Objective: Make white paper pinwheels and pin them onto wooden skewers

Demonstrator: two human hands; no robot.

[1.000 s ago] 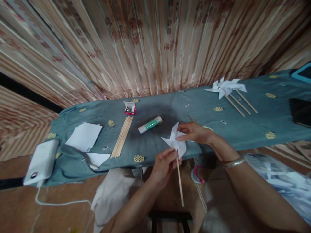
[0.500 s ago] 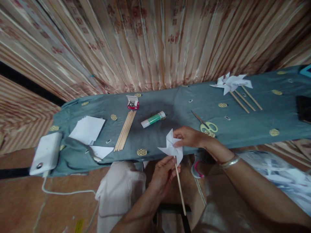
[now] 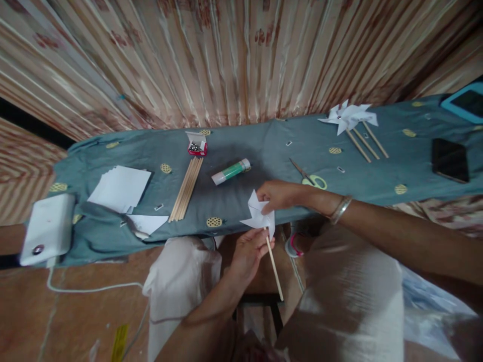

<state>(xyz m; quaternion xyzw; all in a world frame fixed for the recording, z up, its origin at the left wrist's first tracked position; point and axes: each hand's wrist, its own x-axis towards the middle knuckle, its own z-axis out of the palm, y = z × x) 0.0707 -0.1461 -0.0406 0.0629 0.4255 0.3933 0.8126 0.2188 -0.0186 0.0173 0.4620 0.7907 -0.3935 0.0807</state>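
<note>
A white paper pinwheel (image 3: 257,217) on a thin wooden stick (image 3: 274,269) is held between my hands over the table's near edge. My left hand (image 3: 249,251) closes on the stick just below the paper blades. From above right, my right hand (image 3: 277,195) pinches the pinwheel near its middle; the fingertips partly cover the centre. Just beyond that hand lie scissors (image 3: 315,181) with pale green handles. Left of them is a green and white glue stick (image 3: 231,172). A bundle of wooden sticks (image 3: 186,190) lies farther left, below an open red box of metal pins (image 3: 196,146).
White paper sheets (image 3: 121,188) and a folded paper piece (image 3: 147,223) lie at left, near a white power bank (image 3: 48,229) with a cable. Several finished pinwheels (image 3: 349,118) rest at back right. A dark phone (image 3: 450,160) and a blue-edged device (image 3: 466,103) are farther right.
The camera view has shifted, so the table things appear higher and further left. Both hands still hold the pinwheel, in nearly the same grip.
</note>
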